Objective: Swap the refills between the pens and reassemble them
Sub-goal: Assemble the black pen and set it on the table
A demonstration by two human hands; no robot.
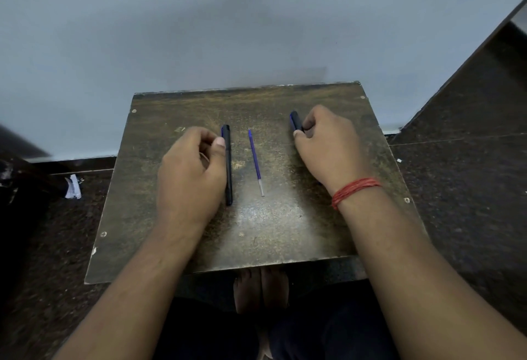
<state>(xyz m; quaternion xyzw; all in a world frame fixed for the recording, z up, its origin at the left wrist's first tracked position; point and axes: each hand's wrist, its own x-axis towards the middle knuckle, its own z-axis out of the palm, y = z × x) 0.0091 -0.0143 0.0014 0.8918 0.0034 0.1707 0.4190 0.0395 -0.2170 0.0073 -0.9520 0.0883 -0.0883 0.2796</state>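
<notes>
Two dark blue-black pens and one loose blue refill (255, 161) lie on a worn brown board (265, 231). The left pen (227, 165) lies lengthwise on the board; my left hand (189, 172) rests beside it with the thumb tip touching its upper part. My right hand (328, 145) is curled around the right pen (296, 121), and only that pen's far end shows past the fingers. The refill lies between the two hands, tip pointing away from me, touching neither hand.
The board is small and sits against a pale blue wall (228, 31). Dark speckled floor surrounds it. A crumpled white scrap (73, 187) lies on the floor at left. My feet (261, 291) show under the board's near edge. A red thread band circles my right wrist (355, 188).
</notes>
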